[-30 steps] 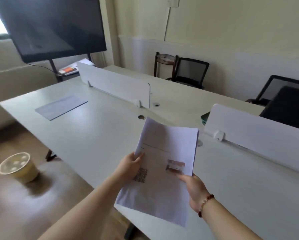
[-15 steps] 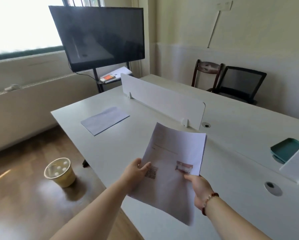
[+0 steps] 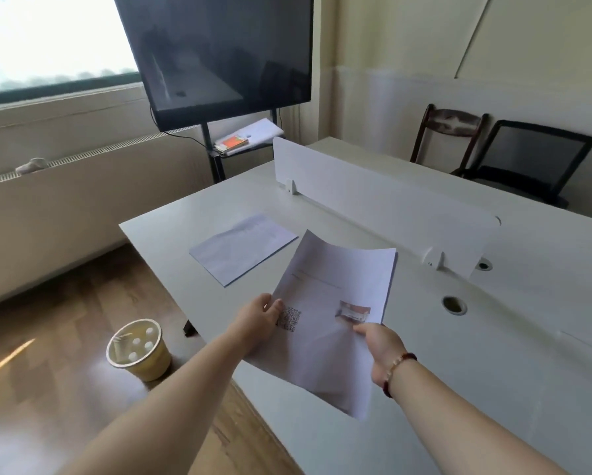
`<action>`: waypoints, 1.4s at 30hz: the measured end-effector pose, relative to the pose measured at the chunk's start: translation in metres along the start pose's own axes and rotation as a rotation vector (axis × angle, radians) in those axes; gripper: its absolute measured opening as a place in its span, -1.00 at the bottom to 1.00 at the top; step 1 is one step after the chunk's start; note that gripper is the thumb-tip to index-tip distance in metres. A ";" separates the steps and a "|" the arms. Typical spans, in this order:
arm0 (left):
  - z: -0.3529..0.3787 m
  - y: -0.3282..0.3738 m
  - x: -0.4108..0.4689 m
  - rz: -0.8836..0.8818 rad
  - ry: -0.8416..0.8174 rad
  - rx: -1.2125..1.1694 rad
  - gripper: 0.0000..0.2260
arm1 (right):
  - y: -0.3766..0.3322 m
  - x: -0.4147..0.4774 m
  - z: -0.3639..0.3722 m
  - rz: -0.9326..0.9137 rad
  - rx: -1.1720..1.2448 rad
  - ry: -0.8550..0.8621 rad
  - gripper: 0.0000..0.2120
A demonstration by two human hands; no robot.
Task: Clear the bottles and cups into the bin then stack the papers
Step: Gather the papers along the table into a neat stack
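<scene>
I hold a thin stack of white printed papers (image 3: 335, 296) above the white table (image 3: 493, 354), tilted up at its far end. My left hand (image 3: 257, 320) grips its left edge beside a QR code, thumb on top. My right hand (image 3: 378, 347), with a bead bracelet at the wrist, pinches the right edge near a small picture. Another sheet of paper (image 3: 243, 248) lies flat on the table just beyond the held stack. A yellow bin (image 3: 138, 354) stands on the wooden floor left of the table, with bottle caps and cups showing inside.
A low white divider (image 3: 373, 200) runs along the table's middle, with round cable holes (image 3: 454, 305) near it. A large dark screen on a stand (image 3: 219, 53) is behind the table's far end. Two chairs (image 3: 493, 156) stand against the right wall.
My view has swung left and I have moved along the table. The lying sheet and the bin are now much closer. Both hands keep the same hold on the papers.
</scene>
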State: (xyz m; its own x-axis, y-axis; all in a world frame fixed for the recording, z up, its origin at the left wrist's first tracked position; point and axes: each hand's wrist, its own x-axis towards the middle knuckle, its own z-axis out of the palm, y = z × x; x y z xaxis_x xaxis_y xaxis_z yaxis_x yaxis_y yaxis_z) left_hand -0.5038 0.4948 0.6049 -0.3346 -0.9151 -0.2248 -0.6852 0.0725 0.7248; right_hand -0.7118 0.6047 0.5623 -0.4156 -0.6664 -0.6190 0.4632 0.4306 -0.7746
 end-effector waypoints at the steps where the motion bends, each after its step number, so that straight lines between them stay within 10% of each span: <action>1: -0.008 -0.005 0.012 0.010 -0.005 -0.001 -0.79 | -0.001 0.006 0.011 0.007 0.012 0.011 -0.63; 13: -0.097 -0.063 0.160 0.012 -0.156 0.044 -0.85 | -0.021 0.046 0.145 0.008 0.095 0.102 -0.69; 17: -0.105 -0.061 0.208 -0.009 -0.175 0.009 -0.84 | -0.046 0.073 0.161 0.003 0.047 0.010 -0.35; 22: -0.128 -0.060 0.247 -0.026 -0.201 0.060 -0.89 | -0.073 0.107 0.182 0.064 0.002 0.113 -0.80; 42: -0.184 -0.122 0.432 0.077 -0.425 0.467 -0.92 | -0.079 0.214 0.317 0.136 -0.341 0.375 -0.88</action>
State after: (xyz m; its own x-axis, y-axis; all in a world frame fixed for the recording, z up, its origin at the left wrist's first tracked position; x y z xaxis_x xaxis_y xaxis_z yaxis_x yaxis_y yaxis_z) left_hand -0.4460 0.0180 0.5395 -0.5557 -0.6703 -0.4919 -0.8269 0.3843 0.4105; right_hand -0.5894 0.2355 0.5323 -0.6500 -0.3537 -0.6726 0.2776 0.7133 -0.6435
